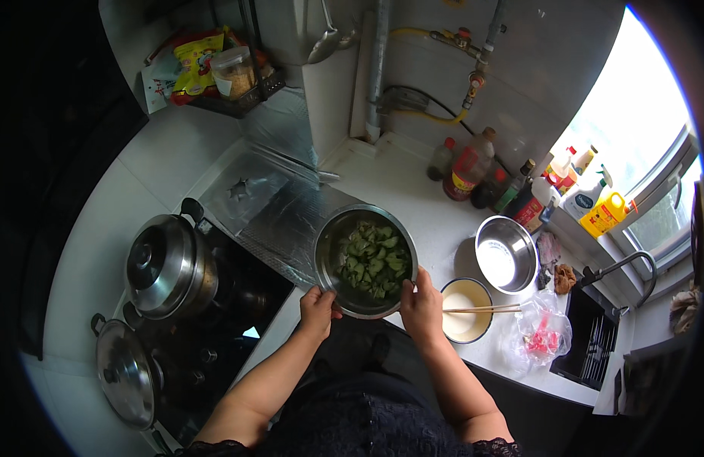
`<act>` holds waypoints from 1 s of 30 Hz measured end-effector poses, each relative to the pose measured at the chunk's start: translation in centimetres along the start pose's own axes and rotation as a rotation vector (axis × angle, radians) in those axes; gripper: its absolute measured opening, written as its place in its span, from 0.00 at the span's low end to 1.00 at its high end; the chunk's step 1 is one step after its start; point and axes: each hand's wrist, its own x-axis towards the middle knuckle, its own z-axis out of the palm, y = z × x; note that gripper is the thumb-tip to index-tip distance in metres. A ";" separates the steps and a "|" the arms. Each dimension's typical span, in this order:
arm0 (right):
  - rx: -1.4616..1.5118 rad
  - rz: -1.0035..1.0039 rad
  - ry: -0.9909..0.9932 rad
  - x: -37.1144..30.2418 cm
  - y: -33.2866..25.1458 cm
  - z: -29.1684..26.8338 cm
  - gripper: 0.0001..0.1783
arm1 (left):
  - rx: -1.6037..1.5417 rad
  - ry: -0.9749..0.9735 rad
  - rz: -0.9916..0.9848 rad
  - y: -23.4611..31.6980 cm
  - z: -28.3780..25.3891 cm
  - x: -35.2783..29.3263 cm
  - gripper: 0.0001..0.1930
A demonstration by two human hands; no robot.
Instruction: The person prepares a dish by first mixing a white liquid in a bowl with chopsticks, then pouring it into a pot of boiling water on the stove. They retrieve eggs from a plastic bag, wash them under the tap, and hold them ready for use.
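Between my two hands I hold a steel bowl [330, 283] with cut green vegetable pieces [376, 259] in it, over the counter's front edge. My left hand [318, 311] grips the rim at the near left, fingers curled under. On the near right side, my right hand [423, 308] has its thumb against the rim, the other fingers mostly hidden beneath. Just right of that hand stands a bowl of pale batter-like liquid [462, 324]. A pair of chopsticks [485, 309] lies across it. Behind it sits an empty steel bowl [506, 255].
A black cooktop [207, 312] on the left carries a lidded steamer pot [171, 266] and a lidded pan [127, 373]. Several bottles [471, 164] line the counter's back. A clear plastic bag [544, 335] lies near the sink [588, 339]. Ladles [324, 46] hang above.
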 end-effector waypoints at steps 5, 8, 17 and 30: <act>0.264 0.708 -0.308 -0.8 2.6 -0.3 0.11 | 0.241 0.042 -0.056 -1.5 -0.7 0.6 0.03; 0.469 0.644 -0.160 -2.5 3.0 0.0 0.05 | 0.243 0.042 0.073 0.3 0.4 -0.8 0.08; 0.558 0.816 -0.173 -5.6 7.0 3.5 0.07 | 0.581 0.109 0.110 0.8 0.0 0.0 0.08; 0.608 0.764 -0.149 -3.9 5.0 2.7 0.08 | 0.451 0.065 0.160 0.9 -0.5 0.1 0.09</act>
